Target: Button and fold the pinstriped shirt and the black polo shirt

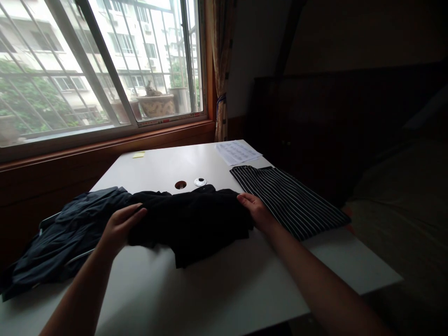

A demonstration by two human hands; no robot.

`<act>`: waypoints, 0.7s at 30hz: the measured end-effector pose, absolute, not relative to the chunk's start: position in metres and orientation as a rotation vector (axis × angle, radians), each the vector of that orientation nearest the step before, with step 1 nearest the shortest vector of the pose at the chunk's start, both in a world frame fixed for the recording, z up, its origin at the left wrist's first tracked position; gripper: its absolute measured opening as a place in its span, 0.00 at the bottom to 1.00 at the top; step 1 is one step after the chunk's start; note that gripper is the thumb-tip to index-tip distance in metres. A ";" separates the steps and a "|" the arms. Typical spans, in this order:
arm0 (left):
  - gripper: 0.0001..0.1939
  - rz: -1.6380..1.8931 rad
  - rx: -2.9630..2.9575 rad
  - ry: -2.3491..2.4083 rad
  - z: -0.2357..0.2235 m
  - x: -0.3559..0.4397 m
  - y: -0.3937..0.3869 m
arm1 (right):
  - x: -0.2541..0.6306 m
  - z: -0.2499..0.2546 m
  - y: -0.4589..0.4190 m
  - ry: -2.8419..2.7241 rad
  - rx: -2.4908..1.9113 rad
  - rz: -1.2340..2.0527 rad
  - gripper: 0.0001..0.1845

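Head view: a black garment (196, 217) stretches across the middle of the frame between two bare hands, above the white worktop (154, 170). At centre left, the left hand (121, 226) pinches the garment's left edge, its fingers pressed together on the cloth. Right of centre, the right hand (258, 211) grips the upper right corner, thumb on the near side; its other fingers are partly hidden, but they too close on the fabric. One part of the lower hem hangs down toward the lower middle of the frame; whether it touches the surface below cannot be told.

Left of the held cloth, a dark blue-grey garment (77, 226) with pale piping lies rumpled at the left of the frame, partly behind the left forearm. Right of centre, a black-and-white striped garment (287, 198) lies flat beside the right hand, its stripes running lengthwise. Just above it in the frame are printed paper sheets (238, 152). A yellow sticky note (139, 154) sits near the far left edge, and a round hole (180, 185) and a round cap (197, 182) are side by side near the centre. A barred window (135, 122) fills the upper left, with a tied curtain (221, 70) along its right side.
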State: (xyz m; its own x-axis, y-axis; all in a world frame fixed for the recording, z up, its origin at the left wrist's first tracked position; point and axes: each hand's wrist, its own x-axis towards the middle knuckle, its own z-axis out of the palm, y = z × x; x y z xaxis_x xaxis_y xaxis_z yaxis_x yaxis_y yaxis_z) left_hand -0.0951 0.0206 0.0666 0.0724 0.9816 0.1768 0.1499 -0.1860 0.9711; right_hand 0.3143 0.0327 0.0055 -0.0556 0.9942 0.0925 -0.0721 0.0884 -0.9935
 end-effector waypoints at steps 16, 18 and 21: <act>0.15 1.541 0.780 1.153 0.104 -0.116 -0.034 | 0.244 0.022 -0.029 -2.301 -0.473 0.145 0.07; 0.15 1.525 0.755 1.164 0.108 -0.113 -0.037 | 0.232 0.010 -0.032 -2.554 -0.493 0.138 0.18; 0.18 1.527 0.710 1.128 0.112 -0.114 -0.040 | 0.223 -0.010 -0.026 -2.688 -0.750 0.094 0.29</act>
